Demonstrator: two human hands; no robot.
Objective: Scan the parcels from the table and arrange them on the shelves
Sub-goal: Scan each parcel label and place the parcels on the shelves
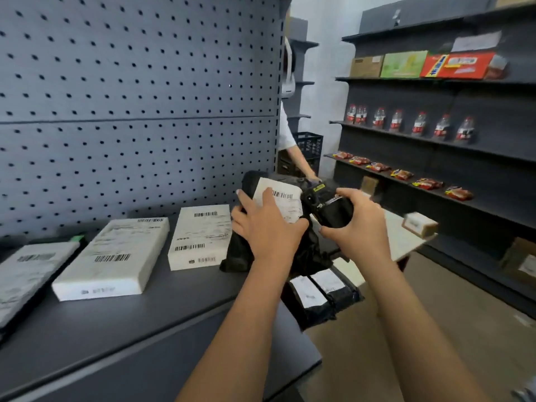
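My left hand (265, 220) grips a black plastic parcel (242, 250) with a white barcode label (282, 200), held upright at the right end of the grey shelf (121, 323). My right hand (358, 220) holds a black handheld scanner (327, 203) just right of the label, its head close to the barcode. Three white parcels lie flat on the shelf to the left: one (200, 236) beside the black parcel, one (116, 256) in the middle, one (26, 274) at the far left edge.
A pegboard panel (139, 97) backs the shelf. Two black parcels (322, 291) with white labels lie lower down past the shelf's end. A white table (403, 236) with a small box stands behind. Shelves with bottles, snacks and boxes line the right wall. Another person's arm (298, 158) reaches in behind.
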